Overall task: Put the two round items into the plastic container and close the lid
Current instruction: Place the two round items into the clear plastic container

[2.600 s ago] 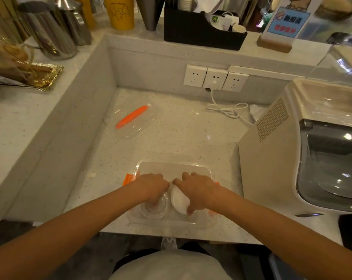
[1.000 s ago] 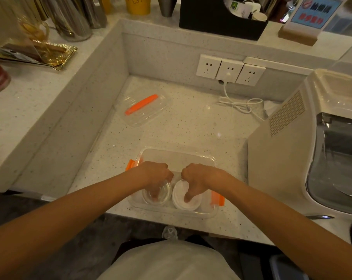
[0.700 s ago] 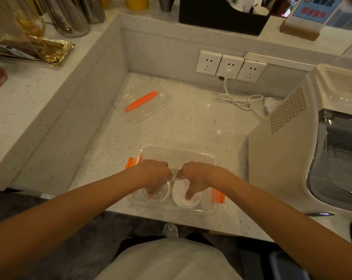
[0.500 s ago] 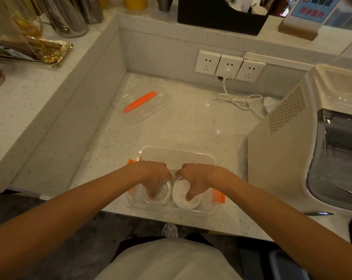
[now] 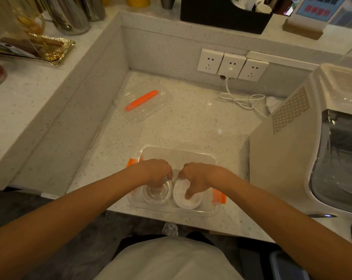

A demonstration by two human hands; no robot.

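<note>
A clear rectangular plastic container [image 5: 177, 152] with orange side clips sits near the counter's front edge. Two round items lie side by side in its near half: a clear round cup [image 5: 158, 196] on the left and a white round lid [image 5: 188, 201] on the right. My left hand [image 5: 153, 171] rests on top of the clear cup, fingers curled down onto it. My right hand [image 5: 195, 178] presses fingertips into the white round lid. The container's clear lid [image 5: 145, 104], with an orange strip, lies apart at the back left of the counter.
A large white machine [image 5: 304, 142] stands close on the right. Wall sockets [image 5: 231, 64] with a plugged white cable [image 5: 243, 100] sit at the back. Raised stone ledges border the left and back, holding metal jugs [image 5: 70, 15], a gold tray [image 5: 49, 49] and a black box [image 5: 223, 16].
Both hands stay on the two round items inside the container, shifting only slightly. The view has tilted a little.
</note>
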